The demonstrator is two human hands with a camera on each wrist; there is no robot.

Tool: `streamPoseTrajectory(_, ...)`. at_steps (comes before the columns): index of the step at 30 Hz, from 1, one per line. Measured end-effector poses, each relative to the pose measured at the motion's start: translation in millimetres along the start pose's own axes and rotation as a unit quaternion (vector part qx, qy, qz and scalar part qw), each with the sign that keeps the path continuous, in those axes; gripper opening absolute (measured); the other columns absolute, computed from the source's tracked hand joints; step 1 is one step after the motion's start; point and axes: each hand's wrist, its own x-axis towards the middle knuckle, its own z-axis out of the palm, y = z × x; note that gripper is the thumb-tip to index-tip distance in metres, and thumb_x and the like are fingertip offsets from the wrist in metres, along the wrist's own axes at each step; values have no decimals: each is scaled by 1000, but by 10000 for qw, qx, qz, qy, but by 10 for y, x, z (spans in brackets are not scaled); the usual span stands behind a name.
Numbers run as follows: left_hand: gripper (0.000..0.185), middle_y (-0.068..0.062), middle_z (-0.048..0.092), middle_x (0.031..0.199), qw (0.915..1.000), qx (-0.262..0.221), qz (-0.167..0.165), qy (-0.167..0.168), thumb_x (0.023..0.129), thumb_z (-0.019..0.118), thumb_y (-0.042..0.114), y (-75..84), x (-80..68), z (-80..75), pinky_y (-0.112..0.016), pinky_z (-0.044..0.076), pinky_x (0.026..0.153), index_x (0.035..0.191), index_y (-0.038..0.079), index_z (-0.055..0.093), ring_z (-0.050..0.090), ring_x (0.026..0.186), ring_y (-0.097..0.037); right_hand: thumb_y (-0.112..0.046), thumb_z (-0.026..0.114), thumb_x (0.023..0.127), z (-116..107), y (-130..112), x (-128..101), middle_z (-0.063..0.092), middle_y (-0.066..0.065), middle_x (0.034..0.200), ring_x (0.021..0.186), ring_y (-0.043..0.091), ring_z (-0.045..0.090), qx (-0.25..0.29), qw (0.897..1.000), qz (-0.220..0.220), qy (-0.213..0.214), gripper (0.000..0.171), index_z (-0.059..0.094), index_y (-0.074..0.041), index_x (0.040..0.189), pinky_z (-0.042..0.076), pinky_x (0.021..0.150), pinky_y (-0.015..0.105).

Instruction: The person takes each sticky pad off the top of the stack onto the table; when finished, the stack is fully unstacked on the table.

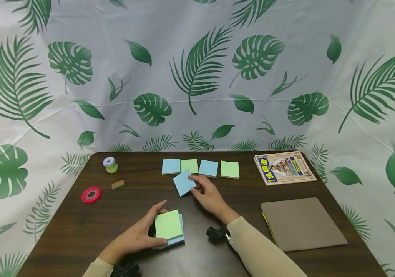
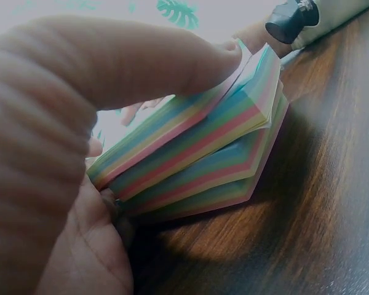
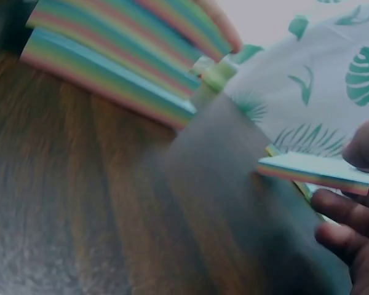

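Our left hand point(image 1: 136, 236) grips the striped pad of sticky notes point(image 1: 169, 227) at the table's point(image 1: 80, 231) near middle, while our right hand point(image 1: 209, 196) pinches a thin blue pad point(image 1: 184, 182) just above the wood. Just beyond it lies a row of four pads point(image 1: 200, 168), blue and green by turns.

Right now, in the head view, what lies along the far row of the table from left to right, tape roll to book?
Green tape roll → blue pad → green pad → blue pad → green pad → book.
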Motion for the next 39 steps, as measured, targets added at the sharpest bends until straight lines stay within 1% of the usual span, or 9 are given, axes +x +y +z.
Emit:
streamPoseTrajectory(4,114,-5,50,162,9999,-3,-123,-11,92,89,39,2,-10,0,-21,36,115,174,13,16,51,137,-9,-22,68,109,25,-17,-30,60,5,152,131,26,59,-838,9960,-131,-266,55,53,-15,162,47,109,51)
streamPoseTrajectory(8,113,-4,50,161,10000,-7,-85,31,91,90,38,-2,-18,9,-20,36,115,174,12,17,52,137,-9,-36,63,112,36,-33,-56,54,6,162,152,30,47,-1599,9848,-152,-658,60,46,-19,167,32,118,63)
streamPoseTrajectory(12,111,-5,51,160,10000,2,-27,52,91,90,37,-7,-5,18,-19,36,115,173,11,20,53,135,-9,-43,58,113,38,-36,-60,50,8,167,155,32,45,-2061,9741,-149,-914,63,42,-19,169,30,119,62)
streamPoseTrajectory(18,106,-9,52,160,10000,51,85,-9,93,89,36,-9,19,11,-19,38,114,171,10,22,53,136,-13,-43,57,113,34,-51,-57,48,10,170,157,33,43,-2308,9681,-109,-971,63,41,-20,170,29,122,63)
streamPoseTrajectory(25,103,-2,49,166,9992,57,-381,-146,93,87,42,-8,-13,1,-26,39,116,172,20,25,50,141,-15,-44,59,112,66,-74,-83,46,13,171,160,36,41,-2559,9605,-53,-1090,64,42,-20,169,28,123,64)
streamPoseTrajectory(28,98,-2,45,169,9990,134,-402,-164,95,86,44,-1,-18,-2,-29,41,117,171,22,29,47,145,-17,-45,58,113,74,-78,-93,45,12,172,160,36,40,-2609,9590,-21,-1108,64,42,-21,169,28,124,64)
streamPoseTrajectory(31,93,1,46,166,9987,262,-416,-162,94,85,47,13,-16,-8,-30,42,114,168,25,34,48,142,-16,-45,58,113,77,-86,-94,45,12,171,160,36,40,-2634,9582,-9,-1118,63,42,-21,169,28,125,64)
streamPoseTrajectory(35,88,4,53,152,9990,321,-259,-176,95,85,46,18,-5,-14,-28,44,103,165,25,38,53,126,-14,-46,58,113,85,-81,-83,45,11,171,160,35,40,-2742,9553,0,-1109,63,42,-22,169,29,124,63)
streamPoseTrajectory(39,85,6,54,148,9992,347,-72,-160,95,86,44,21,13,-24,-27,44,102,164,22,41,53,124,-13,-46,59,112,91,-82,-71,46,11,171,159,36,41,-2878,9519,-76,-1046,64,43,-20,169,31,123,63)
